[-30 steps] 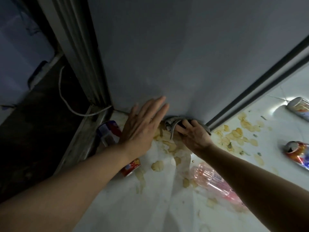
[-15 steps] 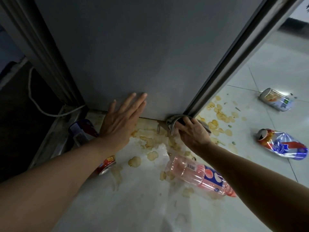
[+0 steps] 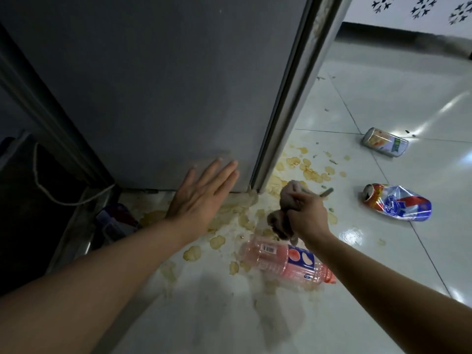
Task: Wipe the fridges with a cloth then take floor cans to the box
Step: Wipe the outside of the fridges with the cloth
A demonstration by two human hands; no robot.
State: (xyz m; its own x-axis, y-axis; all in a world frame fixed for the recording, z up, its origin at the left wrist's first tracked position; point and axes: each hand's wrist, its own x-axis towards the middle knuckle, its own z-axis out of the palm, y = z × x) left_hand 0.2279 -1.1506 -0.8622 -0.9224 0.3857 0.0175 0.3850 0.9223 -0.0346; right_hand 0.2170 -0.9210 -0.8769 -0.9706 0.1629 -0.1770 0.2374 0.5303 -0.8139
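The grey fridge (image 3: 163, 85) fills the upper left of the head view. My left hand (image 3: 201, 195) lies flat with straight fingers against the fridge's lower side, near its bottom corner. My right hand (image 3: 305, 213) grips a bunched grey cloth (image 3: 283, 221), held just off the fridge corner above the floor. A crushed red and blue can (image 3: 398, 205) lies on the white tiles to the right. Farther back rests a silver can (image 3: 385, 142). Another can (image 3: 115, 221) lies in the shadow at the left, partly hidden.
A pink plastic bottle (image 3: 286, 261) lies on its side under my right wrist. Yellowish spill stains (image 3: 301, 167) spread over the white tiled floor (image 3: 383, 251) around the fridge corner. A white cord (image 3: 46, 190) hangs in the dark gap left of the fridge.
My right hand has pulled the cloth away from the fridge's bottom edge and lifted it, bunched in its grip. The view has swung right. My left hand stays flat on the fridge.
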